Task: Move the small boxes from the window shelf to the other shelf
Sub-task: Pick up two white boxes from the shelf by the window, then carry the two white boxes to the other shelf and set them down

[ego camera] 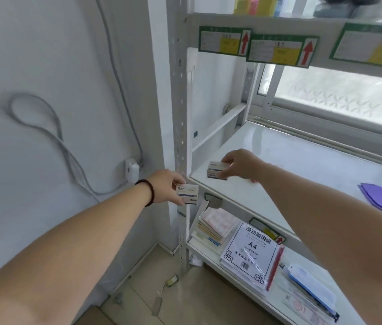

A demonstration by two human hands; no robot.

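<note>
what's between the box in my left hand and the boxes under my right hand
In the head view, only the shelf's front corner and upright post separate the left-hand box from the stacked boxes.

Head cam, fwd-down, close on shelf

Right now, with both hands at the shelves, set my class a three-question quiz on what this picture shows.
1. True or false: the left hand holds a small box out in front of the shelf frame.
2. What does the right hand grip on the window shelf? A) a purple folder B) stacked small boxes C) a cable
3. Fill in: the pack of ___ paper lies on the shelf below.

Key: 1 true; 2 B; 3 A4
</note>
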